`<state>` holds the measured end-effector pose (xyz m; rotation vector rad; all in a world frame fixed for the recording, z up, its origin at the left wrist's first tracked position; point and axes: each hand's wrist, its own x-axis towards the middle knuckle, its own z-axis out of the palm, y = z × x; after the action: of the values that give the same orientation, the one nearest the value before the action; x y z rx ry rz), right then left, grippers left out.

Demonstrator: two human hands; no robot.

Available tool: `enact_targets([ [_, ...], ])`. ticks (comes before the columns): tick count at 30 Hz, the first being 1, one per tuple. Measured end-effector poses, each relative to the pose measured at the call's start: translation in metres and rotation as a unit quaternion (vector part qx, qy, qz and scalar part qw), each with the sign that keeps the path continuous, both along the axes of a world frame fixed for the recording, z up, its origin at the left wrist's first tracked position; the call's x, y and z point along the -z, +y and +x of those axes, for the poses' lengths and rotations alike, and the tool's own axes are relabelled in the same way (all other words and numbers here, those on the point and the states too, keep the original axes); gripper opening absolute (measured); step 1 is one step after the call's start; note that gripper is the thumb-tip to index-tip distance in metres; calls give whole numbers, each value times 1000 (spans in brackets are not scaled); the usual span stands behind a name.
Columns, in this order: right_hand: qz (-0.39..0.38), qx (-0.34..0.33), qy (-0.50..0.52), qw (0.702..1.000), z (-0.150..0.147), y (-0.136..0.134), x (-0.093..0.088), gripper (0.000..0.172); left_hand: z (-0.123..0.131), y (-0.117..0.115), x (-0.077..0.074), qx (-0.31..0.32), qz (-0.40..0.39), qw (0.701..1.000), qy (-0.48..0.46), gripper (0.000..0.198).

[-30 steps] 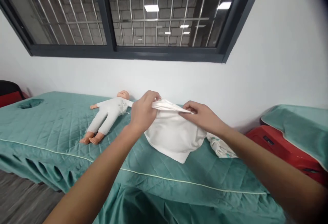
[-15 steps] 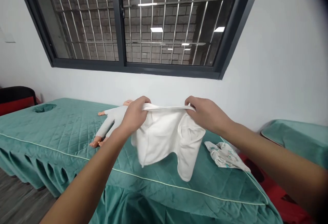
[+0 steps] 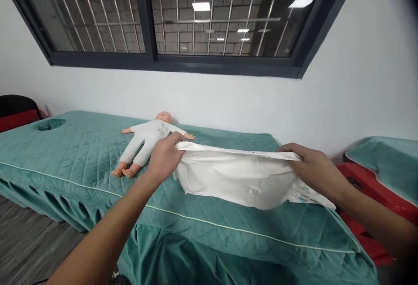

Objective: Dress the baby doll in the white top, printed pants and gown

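Note:
A white baby garment (image 3: 228, 174) is stretched taut along its upper edge between my two hands, its lower part hanging over the bed. My left hand (image 3: 166, 152) is closed on its left corner. On the other corner, my right hand (image 3: 305, 163) grips with fingers pressed together. Left of the garment a baby doll (image 3: 148, 135) in a pale suit lies on its back, feet towards me. Partly hidden behind the garment and my right hand is a printed white cloth item (image 3: 308, 196), its exact kind unclear.
A green quilted bed cover (image 3: 81, 150) with a frilled skirt spreads beneath everything, with a face hole at the far left. A wall and barred window (image 3: 209, 63) rise behind. Red seats or boxes (image 3: 362, 185) stand at the right beside a green cushion (image 3: 385, 159).
My right hand has moved right, pulling the garment wider and flatter. The view has tipped down and shifted, so the whole doll now shows, while the printed cloth is more covered.

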<state>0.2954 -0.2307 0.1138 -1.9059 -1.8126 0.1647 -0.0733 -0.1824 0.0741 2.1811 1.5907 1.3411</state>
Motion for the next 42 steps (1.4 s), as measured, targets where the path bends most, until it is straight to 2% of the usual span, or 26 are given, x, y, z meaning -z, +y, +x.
enact_targets([
  [3,18,40,1,999,6,2,10,29,3,10,12,-73,-23,997,9,7],
  [6,12,54,-94,994,4,24,21,35,11,34,25,-130,-50,988,67,12],
  [8,-20,50,-161,986,-3,46,37,40,19,53,39,-137,-93,983,80,15],
  [10,-43,55,-198,978,-15,66,63,44,32,65,57,-116,-139,981,66,16],
  [12,-40,49,-232,971,-31,77,94,46,49,66,78,-75,-140,986,44,23],
  [15,2,-35,-246,969,-60,79,138,45,76,52,113,27,-112,993,11,25],
  [17,4,-89,-226,970,-77,76,158,44,89,44,131,83,-149,985,15,27],
  [19,-42,-83,-203,975,-89,77,167,40,94,44,142,72,-189,978,54,33],
  [22,-105,-13,-189,976,-96,88,170,37,91,60,146,15,-219,970,106,40],
  [26,-128,43,-175,975,-100,106,173,43,89,81,138,-24,-243,960,137,36],
  [29,-133,75,-155,976,-109,113,178,44,99,84,135,-34,-259,953,153,31],
  [34,-83,109,-125,983,-123,111,188,48,114,79,143,-18,-268,950,158,33],
  [38,-48,123,-72,989,-119,108,191,57,115,82,146,-75,-274,947,151,45],
  [42,33,109,-33,993,-111,106,191,50,121,82,143,-140,-240,953,120,55],
])
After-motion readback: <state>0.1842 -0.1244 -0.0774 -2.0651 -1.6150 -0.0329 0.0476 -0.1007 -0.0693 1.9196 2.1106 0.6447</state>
